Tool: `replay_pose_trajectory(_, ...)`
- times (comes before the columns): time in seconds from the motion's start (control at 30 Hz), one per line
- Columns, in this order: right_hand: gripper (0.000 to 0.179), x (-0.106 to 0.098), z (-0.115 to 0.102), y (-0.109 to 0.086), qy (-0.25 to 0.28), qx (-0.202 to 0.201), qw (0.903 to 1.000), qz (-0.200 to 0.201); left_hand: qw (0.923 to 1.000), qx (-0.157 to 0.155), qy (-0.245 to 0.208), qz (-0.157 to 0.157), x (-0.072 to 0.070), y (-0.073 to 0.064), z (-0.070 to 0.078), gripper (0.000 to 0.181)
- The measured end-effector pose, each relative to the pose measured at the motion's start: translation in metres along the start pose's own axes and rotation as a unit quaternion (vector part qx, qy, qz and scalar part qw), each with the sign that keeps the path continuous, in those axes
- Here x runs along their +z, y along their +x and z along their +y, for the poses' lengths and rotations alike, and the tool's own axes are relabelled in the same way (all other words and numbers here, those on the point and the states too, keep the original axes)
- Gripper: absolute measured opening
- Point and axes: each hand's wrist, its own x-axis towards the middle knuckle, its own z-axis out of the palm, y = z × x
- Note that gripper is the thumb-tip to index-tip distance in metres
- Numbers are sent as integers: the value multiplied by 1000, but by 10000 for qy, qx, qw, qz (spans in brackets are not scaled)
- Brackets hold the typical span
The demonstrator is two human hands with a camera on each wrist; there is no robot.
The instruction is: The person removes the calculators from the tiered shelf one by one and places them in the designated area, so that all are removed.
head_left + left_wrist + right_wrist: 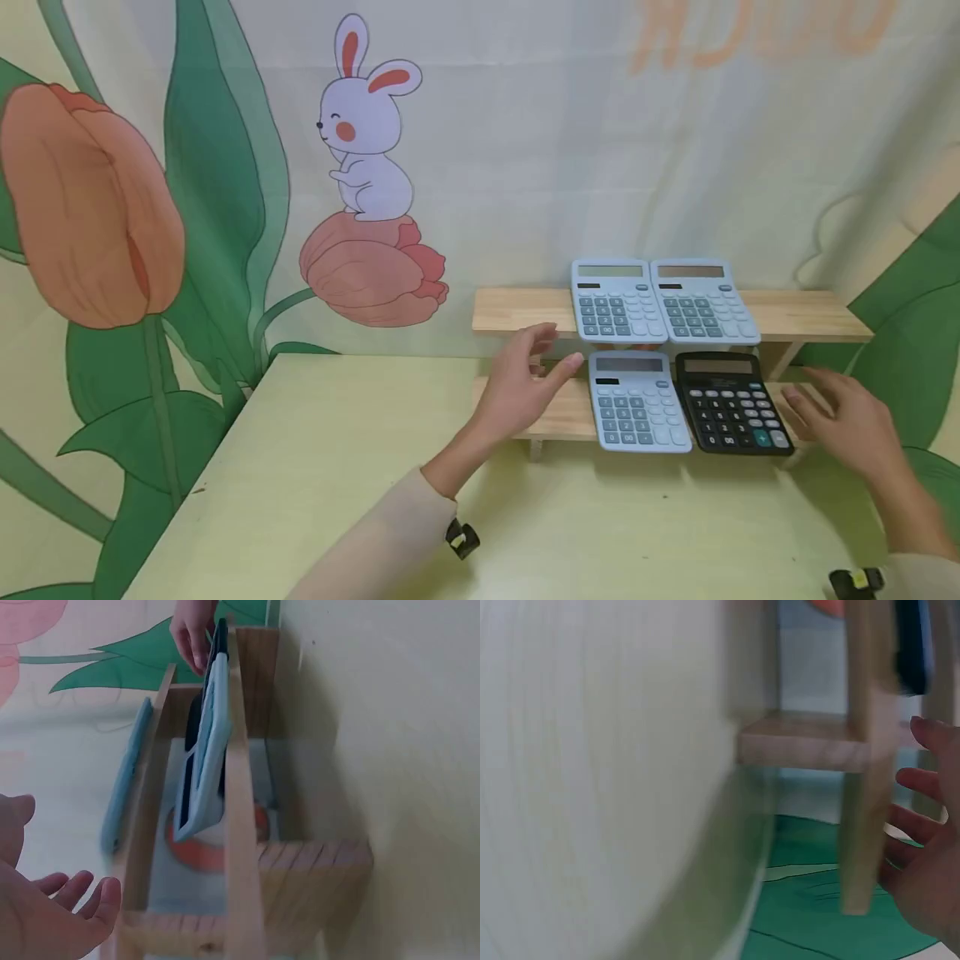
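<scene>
On the lower tier of a wooden stand, a pale blue calculator (641, 402) leans beside a black calculator (733, 404). Two more pale blue calculators, one on the left (617, 302) and one on the right (705, 302), stand side by side on the upper tier. My left hand (517, 385) hovers just left of the lower blue calculator, thumb and fingers apart, holding nothing. To the right of the black calculator is my right hand (855, 421), its fingers loosely bent. In the right wrist view, that hand (930, 847) is empty beside the stand's end.
The two-tier wooden stand has an upper board (802, 315) and a lower board (562, 412). It rests on a pale yellow-green table (345, 467). Behind hangs a cloth backdrop (510, 167) printed with a rabbit and tulips. A small black clip lies near each sleeve.
</scene>
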Motion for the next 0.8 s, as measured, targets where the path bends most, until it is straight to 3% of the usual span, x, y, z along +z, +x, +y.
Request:
replay_pose_trajectory(0.17, 64, 12, 17, -6, 96, 125, 9999, -52, 9968, -547, -579, 25, 26, 14, -8, 71)
replay_pose_trajectory(0.47, 63, 17, 7, -2, 17, 274, 9989, 389, 9874, -911, -1253, 329, 41, 40, -7, 66)
replay_pose_trajectory(0.8, 61, 21, 16, -7, 37, 357, 9982, 472, 9477, -1511, -2737, 647, 55, 58, -4, 50)
